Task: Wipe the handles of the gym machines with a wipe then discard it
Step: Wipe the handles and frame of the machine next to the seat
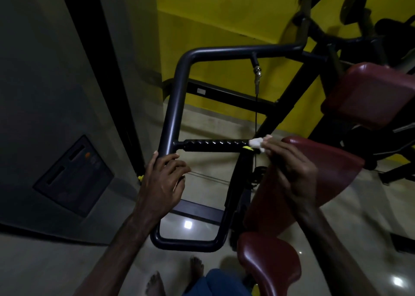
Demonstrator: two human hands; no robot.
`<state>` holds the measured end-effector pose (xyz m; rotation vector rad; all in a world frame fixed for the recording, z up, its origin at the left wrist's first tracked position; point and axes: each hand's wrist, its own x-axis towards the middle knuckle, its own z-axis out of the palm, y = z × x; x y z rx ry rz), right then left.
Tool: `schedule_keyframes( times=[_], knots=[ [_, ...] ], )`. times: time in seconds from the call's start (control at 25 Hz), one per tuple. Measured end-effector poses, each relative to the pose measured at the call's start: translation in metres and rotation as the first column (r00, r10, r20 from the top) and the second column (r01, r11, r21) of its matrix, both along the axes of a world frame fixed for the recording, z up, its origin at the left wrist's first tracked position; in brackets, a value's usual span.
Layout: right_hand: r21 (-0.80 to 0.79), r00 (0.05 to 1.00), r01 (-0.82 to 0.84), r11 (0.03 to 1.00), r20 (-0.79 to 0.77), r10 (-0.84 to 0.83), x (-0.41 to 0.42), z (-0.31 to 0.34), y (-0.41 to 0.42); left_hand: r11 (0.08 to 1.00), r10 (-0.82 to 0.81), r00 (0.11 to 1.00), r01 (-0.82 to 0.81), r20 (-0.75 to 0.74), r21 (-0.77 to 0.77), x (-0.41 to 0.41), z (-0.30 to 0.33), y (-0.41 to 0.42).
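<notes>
Two bare feet stand on the shiny floor at the bottom, next to a bit of blue cloth.

On the left is a grey wall with a dark panel set in it.

Next comes the left hand. Its fingers curl round the black bar, just below the spot where the grip joins it. That bar is a big bent loop that goes up, across the top, and down round the bottom.

The grip is bumpy and black and sticks out sideways to the right. At its far end is the white wipe. The right hand pinches the wipe in its fingertips, so the wipe sits at the top of the hand and touches the end of the grip. A small yellow cap shows just under the wipe.

Red pads fill the right side, one right under the right hand. A yellow wall is behind.
</notes>
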<state>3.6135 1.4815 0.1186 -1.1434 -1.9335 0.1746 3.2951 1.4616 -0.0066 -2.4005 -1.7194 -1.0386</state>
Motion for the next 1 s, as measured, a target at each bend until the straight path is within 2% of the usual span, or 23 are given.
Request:
schedule_keyframes(
  times=[0.08, 0.16, 0.32, 0.4, 0.48, 0.6, 0.72, 0.8, 0.92, 1.0],
  knots=[
    [-0.092, 0.929, 0.204, 0.975, -0.296, -0.222, 0.0, -0.009, 0.011, 1.0, -0.002, 1.0, 0.002, -0.005, -0.001, 0.0, -0.001, 0.001],
    [-0.212, 0.827, 0.272, 0.939, -0.448, -0.341, -0.003, -0.02, 0.021, 1.0, 0.0, 1.0, 0.0, -0.001, 0.001, 0.0, -0.001, 0.002],
    [-0.315, 0.823, 0.107, 0.943, -0.504, -0.262, -0.027, -0.045, 0.013, 1.0, 0.001, 1.0, -0.001, 0.025, 0.007, 0.0, 0.0, 0.003],
    [-0.315, 0.818, 0.09, 0.945, -0.517, -0.25, -0.038, -0.051, -0.001, 1.0, 0.007, 1.0, -0.007, 0.027, 0.005, 0.001, 0.0, 0.003],
    [-0.298, 0.835, 0.107, 0.949, -0.49, -0.248, -0.042, -0.052, -0.007, 1.0, 0.011, 1.0, -0.011, 0.025, 0.003, 0.002, 0.0, 0.002],
    [-0.218, 0.907, 0.077, 0.973, -0.39, -0.159, -0.033, -0.05, 0.006, 1.0, 0.009, 1.0, -0.009, 0.029, 0.007, 0.001, 0.0, 0.003],
    [-0.288, 0.859, 0.145, 0.947, -0.438, -0.265, -0.028, -0.049, 0.011, 1.0, 0.003, 0.999, -0.003, 0.036, -0.002, 0.001, 0.0, 0.003],
    [-0.236, 0.875, 0.196, 0.952, -0.395, -0.279, -0.03, -0.053, 0.001, 1.0, -0.001, 0.999, 0.001, 0.041, -0.003, 0.001, 0.0, 0.002],
    [-0.097, 0.983, 0.071, 0.993, -0.16, -0.086, -0.02, -0.05, 0.006, 1.0, 0.008, 0.999, -0.007, 0.038, -0.002, 0.002, 0.0, 0.003],
    [-0.134, 0.997, -0.075, 0.988, -0.013, 0.074, -0.003, -0.034, 0.033, 1.0, 0.008, 0.999, -0.008, 0.031, 0.0, 0.001, -0.001, 0.003]
  ],
)
